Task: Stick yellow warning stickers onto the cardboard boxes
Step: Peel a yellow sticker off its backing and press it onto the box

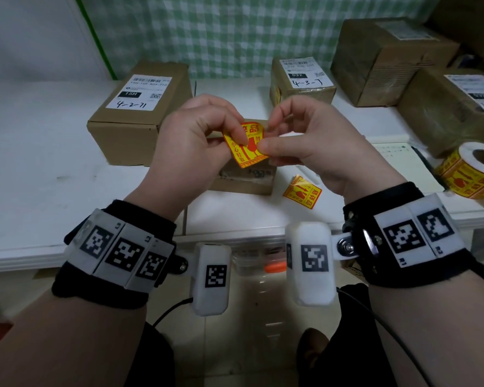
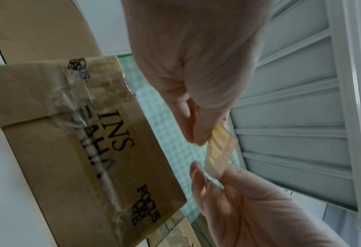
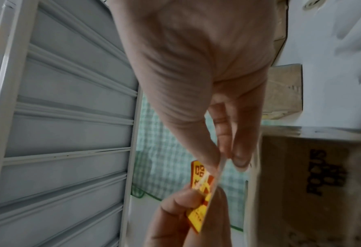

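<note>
Right at the centre of the head view, both hands meet over one yellow warning sticker [image 1: 246, 145], printed in red. The left hand [image 1: 192, 141] pinches its left edge between thumb and fingers; the right hand [image 1: 310, 146] pinches its right edge, thumb tip on the printed face. So each grip is pressed together on the sticker, which is held in the air, slightly curled, above a small cardboard box [image 1: 243, 180] on the white tabletop [image 1: 39, 191]. In the right wrist view the sticker [image 3: 200, 197] shows edge-on between the two sets of fingertips.

Just right of that box, a second sticker [image 1: 302, 192] lies loose on the tabletop. At the right edge of the frame sits a roll of yellow stickers [image 1: 471, 173]. In the upper left, a longer box [image 1: 140, 118] carries a white label handwritten "4-2-71". Towards the upper middle another box [image 1: 302, 81] is marked "4-3-7", and two bigger boxes [image 1: 386, 60] stand at the upper right.
</note>
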Motion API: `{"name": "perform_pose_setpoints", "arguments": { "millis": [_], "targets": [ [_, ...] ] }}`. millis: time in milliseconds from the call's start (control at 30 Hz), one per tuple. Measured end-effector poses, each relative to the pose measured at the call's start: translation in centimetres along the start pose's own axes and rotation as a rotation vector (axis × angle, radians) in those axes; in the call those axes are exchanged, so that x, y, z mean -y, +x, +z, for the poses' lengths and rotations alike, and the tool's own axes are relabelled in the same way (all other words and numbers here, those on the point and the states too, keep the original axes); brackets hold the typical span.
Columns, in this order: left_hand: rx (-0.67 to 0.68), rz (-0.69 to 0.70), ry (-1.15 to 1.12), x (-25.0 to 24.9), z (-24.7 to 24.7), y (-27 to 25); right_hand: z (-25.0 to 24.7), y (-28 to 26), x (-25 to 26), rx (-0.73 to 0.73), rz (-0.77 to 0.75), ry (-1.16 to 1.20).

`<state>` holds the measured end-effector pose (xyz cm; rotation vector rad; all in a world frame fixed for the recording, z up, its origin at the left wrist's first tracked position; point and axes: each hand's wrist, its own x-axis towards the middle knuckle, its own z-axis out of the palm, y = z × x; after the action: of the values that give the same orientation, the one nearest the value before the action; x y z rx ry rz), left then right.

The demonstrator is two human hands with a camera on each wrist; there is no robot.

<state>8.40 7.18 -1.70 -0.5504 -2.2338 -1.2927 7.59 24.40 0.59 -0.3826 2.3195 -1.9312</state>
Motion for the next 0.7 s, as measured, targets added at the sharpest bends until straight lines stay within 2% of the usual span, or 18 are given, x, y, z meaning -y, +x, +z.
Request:
{"name": "perform_pose_setpoints", "arguments": {
  "millis": [167, 300, 367, 567, 700],
  "targets": [
    [-0.037, -0.007, 0.052, -0.1, -0.4, 0.1, 0.7, 0.9, 0.0, -0.075, -0.01, 0.1],
    [0.019, -0.18, 0.21, 0.8, -1.3, 0.3, 0.5, 1.9, -0.7, -0.336, -0.029, 0.188],
    [0.084, -0.257, 0.275, 1.3, -1.5, 0.2, 0.6, 2.3, -1.1, -0.408, -0.021, 0.213],
    [0.138, -0.372, 0.519, 1.5, -1.7, 0.1, 2.0, 2.8, -1.4, -0.394, -0.015, 0.16],
    [0.184, -0.382, 0.491, 1.8, -1.9, 0.0, 3.0, 3.0, -1.6, -0.393, -0.009, -0.028]
  ]
}}
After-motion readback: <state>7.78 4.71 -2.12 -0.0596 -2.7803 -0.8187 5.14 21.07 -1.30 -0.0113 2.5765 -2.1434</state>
